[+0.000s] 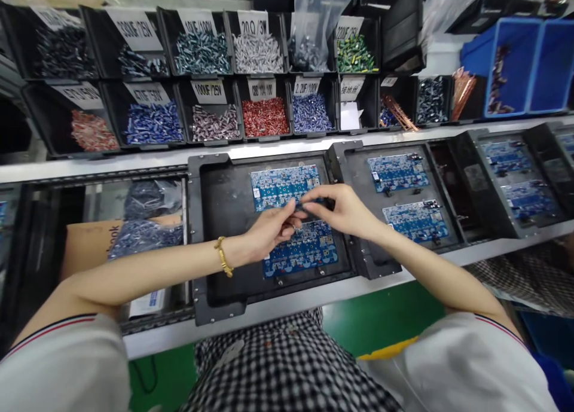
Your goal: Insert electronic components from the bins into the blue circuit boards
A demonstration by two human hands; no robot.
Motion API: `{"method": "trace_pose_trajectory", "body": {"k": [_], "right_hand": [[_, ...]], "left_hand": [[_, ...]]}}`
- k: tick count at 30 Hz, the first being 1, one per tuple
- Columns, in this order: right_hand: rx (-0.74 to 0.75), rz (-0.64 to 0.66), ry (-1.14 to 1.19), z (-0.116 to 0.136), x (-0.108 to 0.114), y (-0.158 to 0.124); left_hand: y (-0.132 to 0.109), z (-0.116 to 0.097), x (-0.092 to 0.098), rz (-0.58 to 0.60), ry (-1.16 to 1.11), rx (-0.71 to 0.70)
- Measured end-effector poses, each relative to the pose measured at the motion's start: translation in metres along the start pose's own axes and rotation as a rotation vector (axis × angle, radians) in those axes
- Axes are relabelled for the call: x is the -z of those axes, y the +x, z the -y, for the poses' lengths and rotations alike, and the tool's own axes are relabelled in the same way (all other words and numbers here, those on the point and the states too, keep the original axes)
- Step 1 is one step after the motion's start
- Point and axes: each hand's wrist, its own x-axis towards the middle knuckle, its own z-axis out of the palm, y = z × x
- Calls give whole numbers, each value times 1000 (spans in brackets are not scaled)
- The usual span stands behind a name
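My left hand (273, 229) and my right hand (336, 208) meet over a black tray (224, 220), their fingertips close together. Both have closed fingers around something small and dark that I cannot make out. Beneath them lie two blue circuit boards in the tray: the upper board (282, 182) shows behind the fingertips, and the lower board (309, 253) is partly covered by my left hand. A gold bracelet (223, 256) circles my left wrist.
Labelled black bins of components (264, 116) stand in two rows behind the tray. On the right, another tray (359, 203) holds two blue boards (415, 220). Blue bins (515, 65) stand at the back right. Bagged parts (147, 235) and cardboard (85, 244) lie left.
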Motion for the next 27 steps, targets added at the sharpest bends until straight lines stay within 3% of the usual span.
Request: {"method": "trace_pose_trajectory", "body": {"k": [2,5,10,15,22,27], "right_hand": [[36,2,22,11,-1,5],[109,-40,-201,14,6,17],[95,-17,-599,-30,31,52],[126,67,-606,-73,34,71],[126,91,-606,-68,31,68],[142,122,-674,-65,33,67]], "left_hand": [[4,-7,-6,2,15,-47],[6,-24,-12,-2,-44,-29],[6,-47,-7,-56,-100,64],[7,-35,5,-60,-18,50],[12,-31,12,-4,42,-40],[13,-32,11,-36,-2,-37]]}}
